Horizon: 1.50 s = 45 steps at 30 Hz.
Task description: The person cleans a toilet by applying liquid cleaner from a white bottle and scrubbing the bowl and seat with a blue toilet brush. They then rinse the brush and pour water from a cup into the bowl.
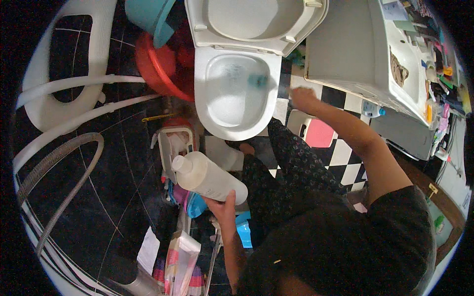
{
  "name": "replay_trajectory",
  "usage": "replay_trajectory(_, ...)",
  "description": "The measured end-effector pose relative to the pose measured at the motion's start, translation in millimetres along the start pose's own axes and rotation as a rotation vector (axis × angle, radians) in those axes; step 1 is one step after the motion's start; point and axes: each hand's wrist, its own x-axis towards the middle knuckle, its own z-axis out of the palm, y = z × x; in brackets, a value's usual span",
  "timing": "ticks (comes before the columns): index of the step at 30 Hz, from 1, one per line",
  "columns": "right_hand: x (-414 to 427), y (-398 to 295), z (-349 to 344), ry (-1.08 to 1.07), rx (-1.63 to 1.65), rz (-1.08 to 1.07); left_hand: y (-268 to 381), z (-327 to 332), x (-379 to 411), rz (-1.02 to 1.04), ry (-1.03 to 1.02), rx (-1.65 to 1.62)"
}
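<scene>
My left hand (222,209) grips a large white plastic bottle (211,179) near its base. The bottle leans to the upper left, its narrow white top towards the wall side. Ahead stands a white toilet bowl (218,114) with its seat and lid (255,18) raised. A blurred teal patch (257,80) shows inside the bowl on the right; whether it is liquid or an object is unclear. Just right of the bowl's rim is my right hand (303,99), blurred, with curled fingers. Whether it holds anything cannot be made out.
A red basin (153,70) and a teal tub (148,18) stand left of the toilet. A washbasin cabinet (344,44) is at the right. A pink-topped stool (319,132) and a capped bottle (371,109) sit on the chequered floor. A ribbed hose (66,148) hangs left.
</scene>
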Motion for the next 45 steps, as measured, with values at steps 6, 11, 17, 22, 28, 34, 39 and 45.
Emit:
replay_trajectory(6,78.0,-67.5,37.1,0.462,0.596,-0.113,-14.9,-18.0,5.1,0.006,0.003,0.049)
replay_trajectory(11,21.5,-119.4,26.2,0.210,0.568,-0.056,-12.3,-10.0,-1.4,-0.026,0.036,0.025)
replay_trajectory(17,11.7,-91.1,89.9,0.072,1.945,0.498,-2.6,-1.3,-3.7,-0.009,-0.038,-0.010)
replay_trajectory(22,-57.5,-182.1,117.5,0.085,2.226,0.927,19.4,-5.4,-11.4,0.058,-0.074,0.075)
replay_trajectory(28,28.4,-177.4,57.0,0.176,2.848,0.657,37.4,-18.4,-15.0,0.056,-0.041,0.171)
replay_trajectory(34,-4.8,-180.9,128.6,0.100,2.688,0.650,33.4,-13.9,-11.7,-0.016,-0.042,0.221)
replay_trajectory(39,-7.0,-130.6,133.5,-0.062,2.212,0.679,1.4,-12.7,8.5,0.042,-0.100,0.336)
replay_trajectory(45,74.8,-73.4,153.4,0.303,0.812,0.101,-66.9,-6.7,64.0,-0.062,-0.281,0.429)
